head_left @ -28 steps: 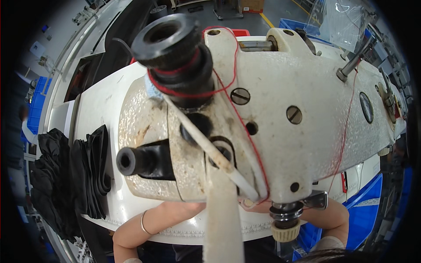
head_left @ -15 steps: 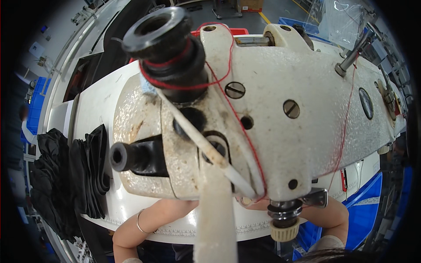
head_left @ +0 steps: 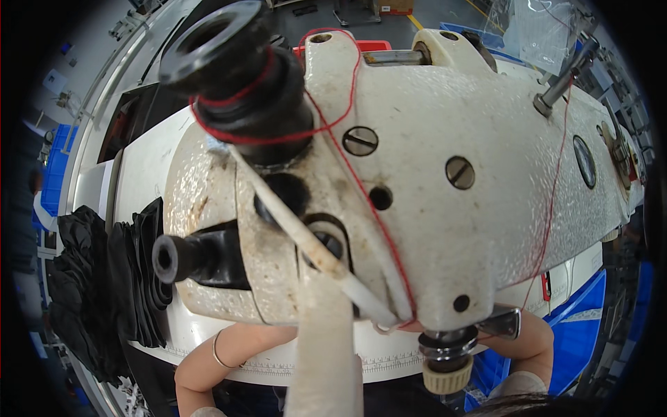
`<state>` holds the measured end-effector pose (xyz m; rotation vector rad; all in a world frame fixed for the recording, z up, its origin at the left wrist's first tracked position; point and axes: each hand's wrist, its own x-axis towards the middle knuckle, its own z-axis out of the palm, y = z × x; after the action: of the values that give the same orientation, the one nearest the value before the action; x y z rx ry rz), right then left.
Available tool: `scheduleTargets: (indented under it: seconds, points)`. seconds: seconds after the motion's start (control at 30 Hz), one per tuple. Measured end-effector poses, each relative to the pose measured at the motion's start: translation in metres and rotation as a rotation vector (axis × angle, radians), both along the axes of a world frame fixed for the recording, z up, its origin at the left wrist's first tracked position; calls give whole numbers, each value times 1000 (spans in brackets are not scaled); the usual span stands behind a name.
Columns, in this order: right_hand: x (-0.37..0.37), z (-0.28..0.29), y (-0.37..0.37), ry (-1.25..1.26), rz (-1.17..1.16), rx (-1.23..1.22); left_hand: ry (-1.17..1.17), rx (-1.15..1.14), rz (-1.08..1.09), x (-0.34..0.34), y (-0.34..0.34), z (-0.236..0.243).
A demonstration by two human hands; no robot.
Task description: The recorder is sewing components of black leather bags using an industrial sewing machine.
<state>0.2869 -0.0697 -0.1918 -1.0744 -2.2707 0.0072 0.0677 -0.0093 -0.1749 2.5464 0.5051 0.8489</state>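
A white sewing machine head fills the middle of the view and hides both of my hands. My left forearm, with a thin bracelet on it, reaches in under the machine's left part. From the right, my right forearm goes behind the tension knob. What either hand holds or touches cannot be seen. Red thread loops round the black post on top and runs down the front. A whitish tube slants across the machine's face.
Folded black cloth pieces and a crumpled black heap lie left of the machine. A ruler scale edges the white table near me. Blue bins stand at the right. Clear plastic hangs at the back right.
The machine's left part now appears larger and further left, while the background has barely shifted, so my viewpoint has moved slightly. Both forearms look nearly the same.
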Motion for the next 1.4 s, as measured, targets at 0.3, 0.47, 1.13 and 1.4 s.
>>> scheduleTargets:
  seconds: [0.3,0.47,1.13,1.4]
  points:
    - [3,19,3,-11,-37,43,52,13,4,1,-3,5]
    - [0,20,11,-25,-30,159,137,22,3,-6,-5,-1]
    - [2,4,2,66,-6,40,351,371,34,-8,-9,4]
    - [-2,-2,3,-138,-17,315,306,355,19,-27,-14,0]
